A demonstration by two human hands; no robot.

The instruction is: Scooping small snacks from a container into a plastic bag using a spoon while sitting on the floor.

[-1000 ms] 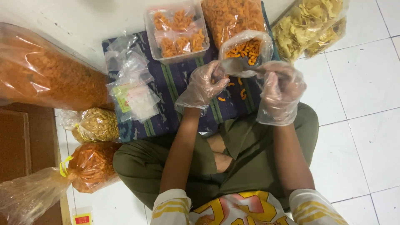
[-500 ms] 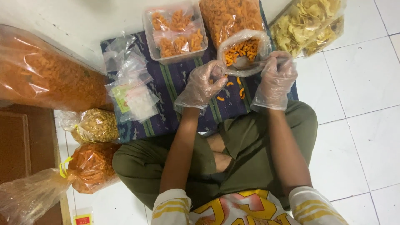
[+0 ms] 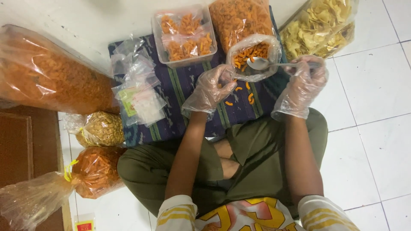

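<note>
Both my hands wear clear plastic gloves. My right hand (image 3: 303, 83) holds a metal spoon (image 3: 267, 64) by its handle, with the bowl over the mouth of a small clear bag of orange curled snacks (image 3: 253, 54). My left hand (image 3: 212, 87) pinches the near rim of that bag. A few orange snack pieces (image 3: 244, 94) lie loose on the striped dark cloth (image 3: 180, 90) under the bag.
A clear tub of packed orange snack bags (image 3: 184, 36) sits behind. Large bags of orange snacks (image 3: 242, 17), yellow chips (image 3: 319, 25), another big orange bag (image 3: 47, 72), peanuts (image 3: 100, 128) and empty plastic bags (image 3: 137, 85) surround the cloth. My crossed legs (image 3: 257, 149) rest on white tile.
My right hand moved right and drew the spoon back, so its bowl now shows at the bag's mouth. My left hand stayed on the bag's rim.
</note>
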